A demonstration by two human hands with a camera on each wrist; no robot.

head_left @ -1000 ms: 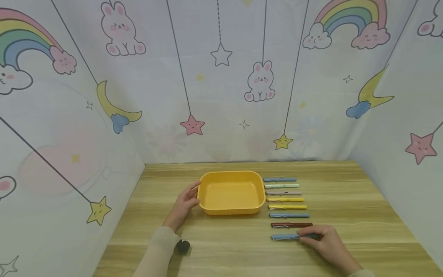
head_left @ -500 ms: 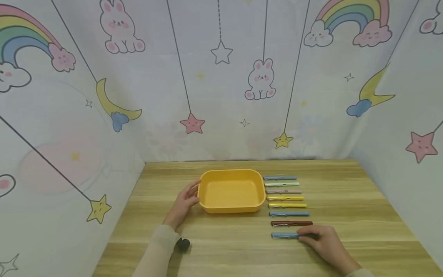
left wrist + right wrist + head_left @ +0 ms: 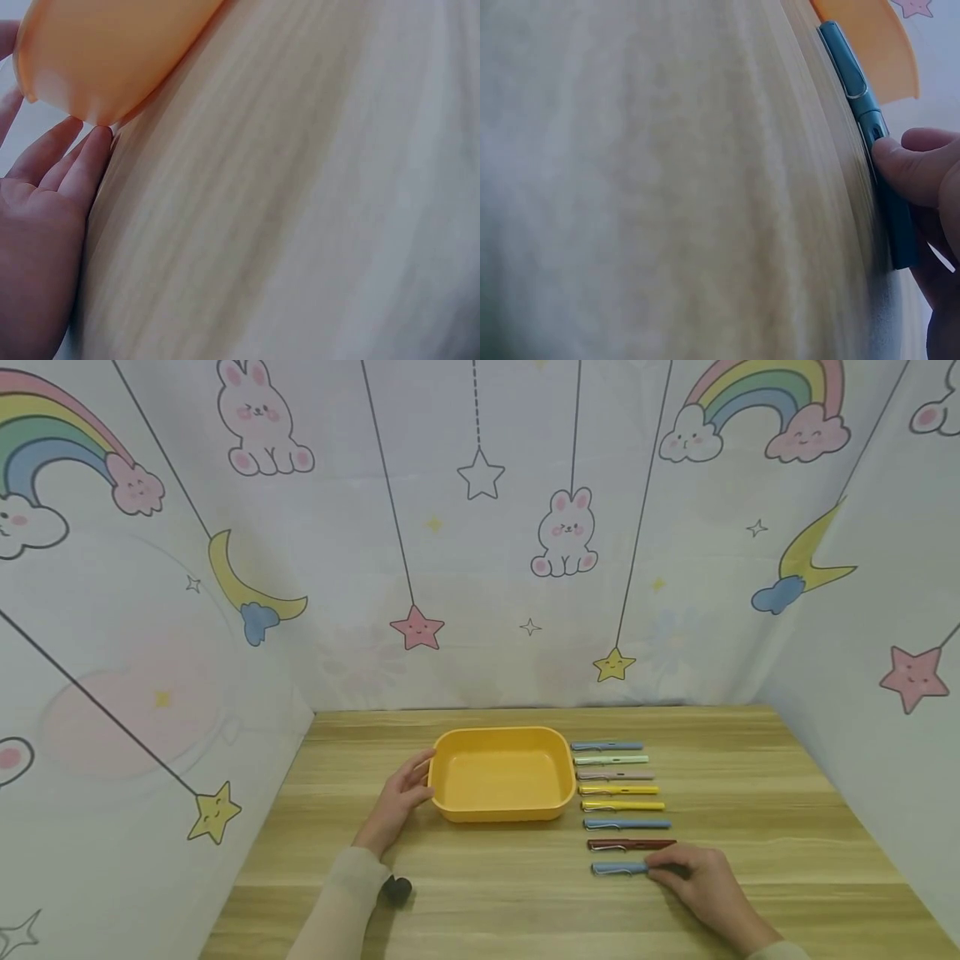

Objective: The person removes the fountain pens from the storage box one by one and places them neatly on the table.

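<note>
A yellow plastic tray (image 3: pixel 501 815) rests on the wooden table, with nothing in it. At its left end my left hand (image 3: pixel 395 803) touches the side with fairly straight fingers; the left wrist view shows the fingertips (image 3: pixel 96 142) against the tray's outer wall. My right hand (image 3: pixel 705 878) pinches the barrel of a blue pen (image 3: pixel 618 868) with a silver clip, the nearest in a column of pens. In the right wrist view the thumb (image 3: pixel 904 165) presses on this pen, its capped end pointing towards the tray. The far fingers of that hand are partly hidden.
Right of the tray lie parallel pens: a dark red pen (image 3: pixel 626 845) close to my right hand, then blue, yellow, pink, pale green and blue ones behind. A small black object (image 3: pixel 397 891) shows beside my left wrist. Patterned cloth walls (image 3: pixel 480 577) enclose the table.
The pinched blue pen has shifted very slightly to the right with my right hand. My left hand keeps its place at the tray, and the other pens lie as before.
</note>
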